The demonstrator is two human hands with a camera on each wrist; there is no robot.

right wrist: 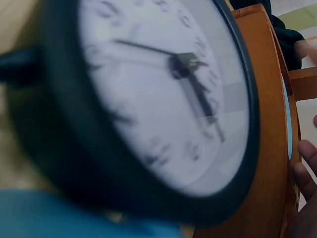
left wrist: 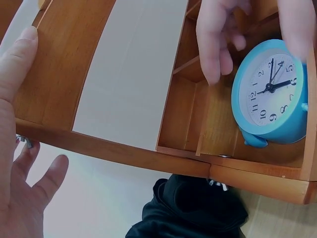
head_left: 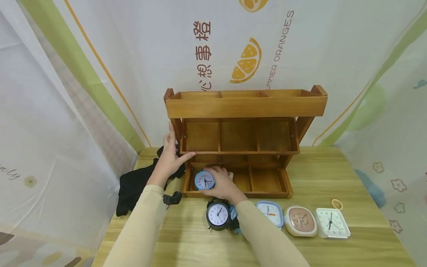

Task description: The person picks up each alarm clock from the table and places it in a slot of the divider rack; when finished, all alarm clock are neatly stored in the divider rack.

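Note:
A wooden tiered rack (head_left: 247, 107) with divided compartments stands at the back of the table. In its lower left compartment sits a round light-blue alarm clock (head_left: 205, 180), its face outward. My right hand (head_left: 222, 184) is around the clock's right side; in the left wrist view its fingers are parted, with a gap between some of them and the clock (left wrist: 270, 91). My left hand (head_left: 169, 159) touches the rack's left side, fingers extended up along the post and thumb along the middle tier's front edge. A black twin-bell alarm clock (head_left: 217, 214) stands under my right wrist.
Right of the black clock are a partly hidden blue clock (head_left: 234, 212), a square blue-rimmed clock (head_left: 271, 213), a rounded brown-faced clock (head_left: 301, 221) and a square white clock (head_left: 331, 223). A small ring (head_left: 337, 204) lies behind. Black cloth (head_left: 133, 189) lies at left.

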